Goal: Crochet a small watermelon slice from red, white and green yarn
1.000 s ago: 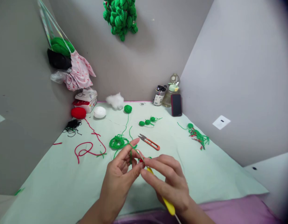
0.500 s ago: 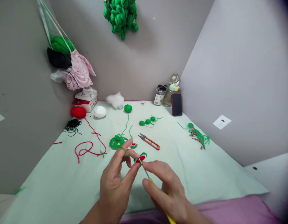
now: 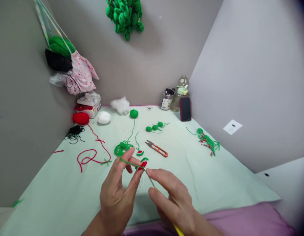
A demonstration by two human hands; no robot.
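Between the thumb and fingers of my left hand [image 3: 121,185] is a small crocheted piece [image 3: 143,164], red with a white line and a green edge. Green yarn [image 3: 128,162] runs over my left index finger to it. My right hand [image 3: 171,196] grips a crochet hook [image 3: 151,181] with a yellow handle, its metal tip at the crocheted piece. Just beyond lies a second small red, white and green piece [image 3: 140,153] with a green tail. A loose coil of green yarn [image 3: 122,148] lies past my left fingers.
Orange thread snips [image 3: 156,149] lie ahead, with small green crocheted balls [image 3: 155,127] behind. Red yarn [image 3: 81,118], white yarn [image 3: 104,117] and stuffing [image 3: 120,105] sit at back left. A phone [image 3: 185,109] leans at back right. Green and red scraps [image 3: 209,142] lie right.
The crocheted piece has tilted more upright in my left hand, and the green yarn over the index finger hangs slacker. The whole view has shifted slightly.
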